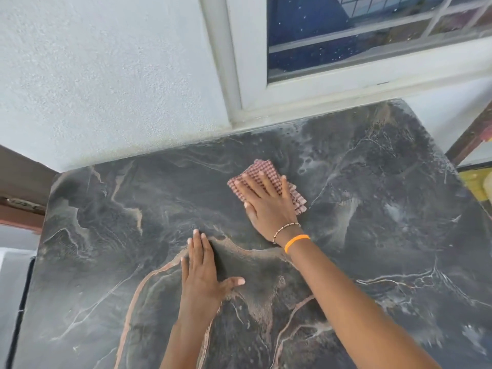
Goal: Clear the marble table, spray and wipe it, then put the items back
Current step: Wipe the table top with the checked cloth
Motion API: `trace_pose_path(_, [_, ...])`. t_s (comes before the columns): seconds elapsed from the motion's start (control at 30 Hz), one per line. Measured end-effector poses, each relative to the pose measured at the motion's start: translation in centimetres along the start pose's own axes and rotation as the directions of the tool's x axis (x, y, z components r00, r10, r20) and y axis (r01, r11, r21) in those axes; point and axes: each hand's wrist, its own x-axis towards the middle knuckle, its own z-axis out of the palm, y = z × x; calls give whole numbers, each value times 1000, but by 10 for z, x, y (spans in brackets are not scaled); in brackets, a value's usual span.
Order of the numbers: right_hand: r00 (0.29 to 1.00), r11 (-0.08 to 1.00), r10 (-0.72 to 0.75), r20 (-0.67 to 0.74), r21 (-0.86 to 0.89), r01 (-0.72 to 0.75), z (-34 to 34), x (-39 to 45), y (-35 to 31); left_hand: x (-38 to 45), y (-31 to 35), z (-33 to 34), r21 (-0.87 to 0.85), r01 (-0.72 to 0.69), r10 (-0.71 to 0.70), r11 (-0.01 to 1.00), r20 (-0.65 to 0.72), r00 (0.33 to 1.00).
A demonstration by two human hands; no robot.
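Right hand (266, 198) lies flat on a folded checked cloth (266, 169), fingers straight and slightly spread, pressing it on the marble table (399, 209) toward the far edge, near the middle. Left hand (202, 278) is braced flat on bare marble nearer the front edge, fingers together, thumb out. The cloth looks soft, light and limp, and likely bunches if pushed from one corner, so a palm over its centre suits best. The marble looks hard, slick and damp in patches.

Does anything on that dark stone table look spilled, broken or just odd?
Nothing looks broken. The marble table shows pale, cloudy streaks and droplet marks near the window side and right edge, probably spray or dust not yet wiped. The right hand presses a checked cloth flat; the left hand rests flat on the stone.
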Motion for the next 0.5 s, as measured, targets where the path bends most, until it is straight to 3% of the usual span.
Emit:
trace_pose_path(0.07, [983, 984, 177, -50, 2, -177, -7, 1, 44, 12, 7, -3, 10, -6, 5, 1000, 23, 1000])
trace_pose_path(0.17, [894, 901, 434, -112, 26, -434, -13, -22, 97, 20, 15, -4, 25, 26, -28, 999, 74, 997])
trace_pose_path(0.3, [746, 754, 656, -114, 69, -653, -6, -52, 81, 17, 15, -4, 42, 40, -43, 998, 77, 996])
trace_pose_path(0.4, [807, 809, 588, -55, 43, -586, 2, -53, 27, 18, 16, -4, 61, 50, -56, 997, 97, 994])
trace_pose_path(0.5, [946, 946, 323, -18, 8, -323, 10, -27, -37, 18, 15, -3, 90, 54, -63, 994, 101, 993])
